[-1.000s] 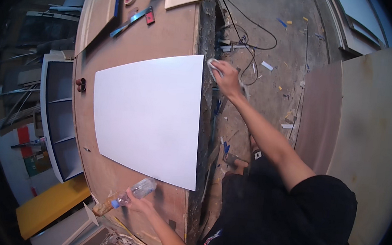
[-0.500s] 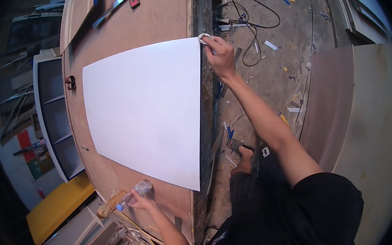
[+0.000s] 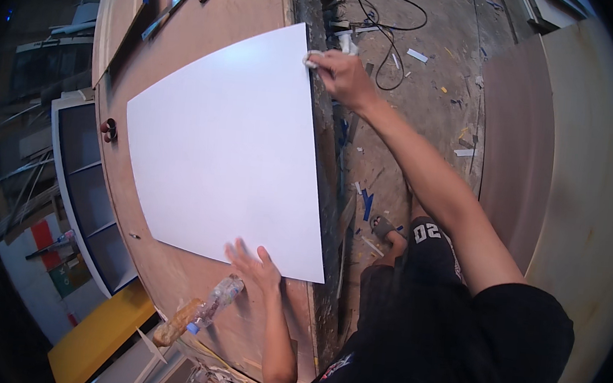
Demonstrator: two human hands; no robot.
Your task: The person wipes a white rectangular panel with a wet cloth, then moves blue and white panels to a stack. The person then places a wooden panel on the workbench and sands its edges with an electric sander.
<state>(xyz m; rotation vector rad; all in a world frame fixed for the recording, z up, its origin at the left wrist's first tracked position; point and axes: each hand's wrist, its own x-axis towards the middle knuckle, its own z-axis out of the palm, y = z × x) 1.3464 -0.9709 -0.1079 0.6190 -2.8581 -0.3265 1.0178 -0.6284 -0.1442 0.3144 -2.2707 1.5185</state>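
black t-shirt [image 3: 453,350], white-printed dark shorts [image 3: 428,255], grey sandal [image 3: 381,226]

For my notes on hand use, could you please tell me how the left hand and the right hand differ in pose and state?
The left hand is open with fingers spread, while the right hand grips a white cloth. In the picture, the left hand is at the white board's lower edge, near a plastic bottle; the right hand is by its right edge, toward the upper corner. Both are bare.

White panel [image 3: 222,155]: glare at far end; my left hand [image 3: 257,267], blurred, at near edge; dark, distorted margins around it.
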